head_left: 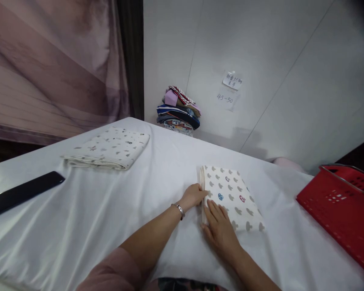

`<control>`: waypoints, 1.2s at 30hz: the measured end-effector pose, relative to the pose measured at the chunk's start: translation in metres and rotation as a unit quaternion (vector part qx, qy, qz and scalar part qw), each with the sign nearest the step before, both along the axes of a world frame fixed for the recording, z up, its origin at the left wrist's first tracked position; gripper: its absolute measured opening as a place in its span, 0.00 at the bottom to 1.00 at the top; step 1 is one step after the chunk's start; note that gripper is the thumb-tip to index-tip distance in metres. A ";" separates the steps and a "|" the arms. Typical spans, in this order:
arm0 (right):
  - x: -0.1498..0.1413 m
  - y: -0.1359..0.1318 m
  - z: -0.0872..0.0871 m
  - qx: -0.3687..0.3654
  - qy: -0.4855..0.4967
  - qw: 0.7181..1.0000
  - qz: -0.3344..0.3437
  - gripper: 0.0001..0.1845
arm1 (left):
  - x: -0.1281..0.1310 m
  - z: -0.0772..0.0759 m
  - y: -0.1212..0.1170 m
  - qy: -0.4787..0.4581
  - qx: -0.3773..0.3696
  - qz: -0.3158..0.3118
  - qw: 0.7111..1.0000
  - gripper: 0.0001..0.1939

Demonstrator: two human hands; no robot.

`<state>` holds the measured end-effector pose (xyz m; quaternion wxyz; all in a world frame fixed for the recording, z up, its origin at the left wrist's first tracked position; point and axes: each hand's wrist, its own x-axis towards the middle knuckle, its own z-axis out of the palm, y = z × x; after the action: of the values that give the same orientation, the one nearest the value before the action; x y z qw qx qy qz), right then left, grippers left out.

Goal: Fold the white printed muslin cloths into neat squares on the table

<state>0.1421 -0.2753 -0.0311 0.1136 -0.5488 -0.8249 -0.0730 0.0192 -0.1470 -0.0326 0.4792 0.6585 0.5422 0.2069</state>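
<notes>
A folded white cloth (pixel 230 194) with grey mushroom-like prints, and a few blue and red ones, lies on the white-covered table before me. My left hand (pixel 194 195) pinches its left folded edge, the thumb on top and the other fingers partly hidden at the side. On the near left corner of the same cloth, my right hand (pixel 221 232) lies flat with the fingers stretched out. A bracelet (pixel 180 211) circles my left wrist.
To the left lies another folded white printed cloth (pixel 109 147), with a long black flat object (pixel 24 194) nearer me. A red plastic basket (pixel 339 210) stands at the right. Beyond the table, folded fabrics (pixel 178 111) are stacked by a wall with paper notes (pixel 232 81).
</notes>
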 end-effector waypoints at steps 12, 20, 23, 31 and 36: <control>-0.006 -0.004 0.002 -0.009 0.010 1.000 0.025 0.30 | 0.001 -0.001 0.002 0.003 0.039 0.056 0.998 0.14; 0.097 0.000 0.025 0.075 0.135 0.973 -0.174 0.24 | 0.001 -0.001 0.003 -0.009 0.015 0.030 0.999 0.18; 0.144 0.010 0.015 0.010 0.230 0.931 -0.285 0.26 | 0.001 0.000 0.003 -0.012 0.012 0.032 0.999 0.17; 0.176 0.030 0.003 -0.082 0.434 0.868 -0.228 0.30 | 0.005 0.011 -0.001 -0.022 -0.068 0.048 0.996 0.16; 0.215 0.054 0.025 -0.079 0.332 0.898 -0.279 0.27 | 0.035 0.010 -0.015 -0.021 -0.077 0.020 0.997 0.15</control>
<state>0.3568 -0.2212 -0.0061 0.3124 -0.7557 -0.5556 0.1507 0.0539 -0.1617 -0.0225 0.5354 0.6041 0.5597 0.1875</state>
